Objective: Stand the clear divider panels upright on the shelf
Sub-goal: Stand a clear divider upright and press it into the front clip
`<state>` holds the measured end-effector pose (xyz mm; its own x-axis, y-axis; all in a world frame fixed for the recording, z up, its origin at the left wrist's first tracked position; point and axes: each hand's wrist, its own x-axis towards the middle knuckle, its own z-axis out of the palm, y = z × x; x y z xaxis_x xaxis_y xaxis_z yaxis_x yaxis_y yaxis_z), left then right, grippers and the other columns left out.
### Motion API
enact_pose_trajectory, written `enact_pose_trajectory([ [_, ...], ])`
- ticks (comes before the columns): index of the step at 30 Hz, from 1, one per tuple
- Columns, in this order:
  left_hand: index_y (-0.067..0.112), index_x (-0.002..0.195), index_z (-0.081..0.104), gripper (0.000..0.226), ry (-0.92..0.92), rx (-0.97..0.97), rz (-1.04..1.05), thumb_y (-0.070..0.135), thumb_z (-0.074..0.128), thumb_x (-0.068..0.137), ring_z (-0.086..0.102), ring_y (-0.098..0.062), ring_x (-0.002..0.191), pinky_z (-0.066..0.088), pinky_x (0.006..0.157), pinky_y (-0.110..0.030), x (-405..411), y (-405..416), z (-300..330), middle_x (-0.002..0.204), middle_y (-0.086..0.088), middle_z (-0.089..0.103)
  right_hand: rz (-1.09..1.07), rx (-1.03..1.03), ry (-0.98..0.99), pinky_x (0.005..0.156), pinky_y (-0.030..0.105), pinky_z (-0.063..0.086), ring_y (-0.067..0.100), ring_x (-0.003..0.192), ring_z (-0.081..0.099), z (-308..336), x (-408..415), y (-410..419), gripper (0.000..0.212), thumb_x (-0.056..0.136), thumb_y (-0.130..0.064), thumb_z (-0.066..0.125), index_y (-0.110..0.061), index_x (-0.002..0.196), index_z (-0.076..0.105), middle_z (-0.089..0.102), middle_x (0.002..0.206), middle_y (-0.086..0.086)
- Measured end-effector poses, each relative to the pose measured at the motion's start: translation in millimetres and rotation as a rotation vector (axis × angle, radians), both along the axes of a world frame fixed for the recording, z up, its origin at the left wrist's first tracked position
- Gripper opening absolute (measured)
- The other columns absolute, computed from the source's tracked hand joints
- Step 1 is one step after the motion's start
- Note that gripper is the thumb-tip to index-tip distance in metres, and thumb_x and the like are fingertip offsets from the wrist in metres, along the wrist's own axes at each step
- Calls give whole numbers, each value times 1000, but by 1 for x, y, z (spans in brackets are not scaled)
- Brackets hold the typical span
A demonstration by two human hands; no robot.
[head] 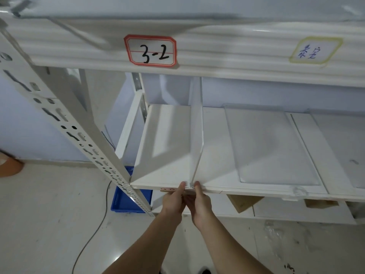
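One clear divider panel [196, 131] stands upright on the white shelf [164, 147], running from the front edge to the back. My left hand [174, 200] and my right hand [199, 204] pinch its front foot at the shelf lip, thumbs on either side. A second clear panel [270, 145] lies flat on the shelf to the right. A third flat panel [343, 143] shows partly at the far right edge.
A perforated white upright post [79, 133] slants down at left. The upper shelf beam carries a "3-2" label [151, 50] and a yellow-framed label [314, 50]. A blue crate [128, 200] and a cable lie on the floor; cardboard pieces [243, 202] sit on the lower shelf.
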<state>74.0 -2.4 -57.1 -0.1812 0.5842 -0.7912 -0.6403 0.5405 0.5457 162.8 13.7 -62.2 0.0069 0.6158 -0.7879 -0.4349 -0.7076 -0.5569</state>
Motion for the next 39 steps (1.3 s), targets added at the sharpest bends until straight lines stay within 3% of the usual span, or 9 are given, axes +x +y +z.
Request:
enact_pose_trajectory([
  [13, -1, 121, 67, 35, -47, 26, 64, 24, 69, 96, 75, -32, 104, 56, 103, -43, 13, 2, 1, 111, -21, 77, 24, 30, 20, 90, 38, 58, 31, 98, 75, -1, 15, 2, 35, 97, -37, 65, -4, 106, 75, 79, 104, 19],
  [25, 5, 129, 60, 40, -47, 45, 121, 24, 71, 95, 74, -33, 106, 61, 86, -38, 30, 2, 8, 117, -20, 75, 37, 44, 48, 76, 32, 56, 26, 87, 74, -1, 30, 3, 38, 95, -37, 67, -3, 108, 75, 78, 102, 17],
  [33, -1, 117, 70, 36, -77, 24, 105, 29, 66, 98, 76, -25, 92, 58, 73, -28, 44, 1, 11, 109, -19, 78, 52, 50, 36, 96, 39, 58, 30, 101, 74, -4, 41, 5, 37, 95, -38, 67, -5, 109, 76, 79, 105, 17],
  [39, -1, 116, 71, 38, -90, 15, 98, 31, 67, 97, 77, -23, 90, 59, 73, -26, 49, 2, 11, 103, -18, 79, 36, 57, 43, 86, 35, 58, 28, 91, 73, -8, 48, 7, 36, 94, -35, 70, -4, 110, 75, 77, 107, 19],
])
